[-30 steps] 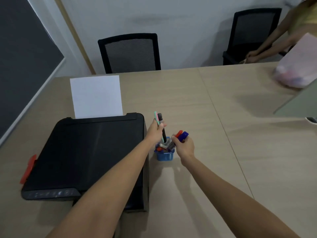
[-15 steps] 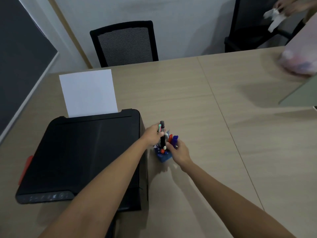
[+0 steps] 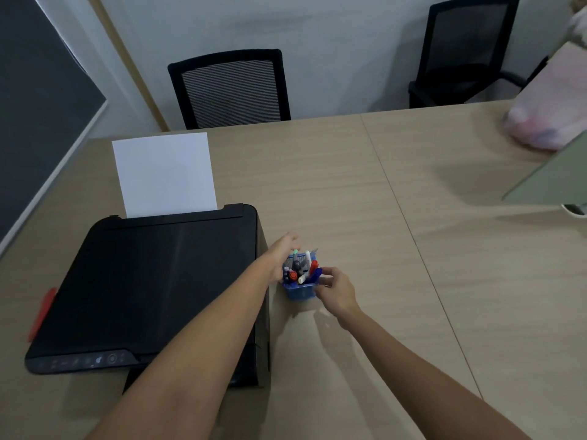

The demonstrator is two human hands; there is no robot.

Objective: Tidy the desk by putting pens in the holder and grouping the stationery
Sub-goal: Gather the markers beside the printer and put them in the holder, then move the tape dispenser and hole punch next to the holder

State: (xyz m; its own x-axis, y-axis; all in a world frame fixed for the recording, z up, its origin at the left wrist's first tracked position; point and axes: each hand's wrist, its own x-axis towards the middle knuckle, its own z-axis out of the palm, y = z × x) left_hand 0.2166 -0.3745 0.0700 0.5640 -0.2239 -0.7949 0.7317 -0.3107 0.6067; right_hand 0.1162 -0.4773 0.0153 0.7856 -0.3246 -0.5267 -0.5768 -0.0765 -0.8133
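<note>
A small blue pen holder [image 3: 300, 293] stands on the desk just right of the printer, filled with several pens and markers [image 3: 298, 270], their tips sticking up. My left hand [image 3: 281, 254] rests against the holder's left side with fingers loosened; a green pen [image 3: 295, 254] and a black marker [image 3: 297, 265] stand in the holder beside them. My right hand [image 3: 336, 289] is at the holder's right side, fingertips pinching the end of a blue marker [image 3: 317, 273] that leans in the holder next to a red marker [image 3: 313, 266].
A black printer [image 3: 143, 287] with a white sheet [image 3: 165, 173] in its feed sits to the left. Two black chairs [image 3: 232, 87] stand behind the desk. A pink plastic bag [image 3: 540, 128] and a grey-green board [image 3: 552, 176] lie at the right edge.
Both hands have lowered their pens into the holder. My left hand has loosened from the black marker and green pen, which now stand inside. The person at the far right has left the view.
</note>
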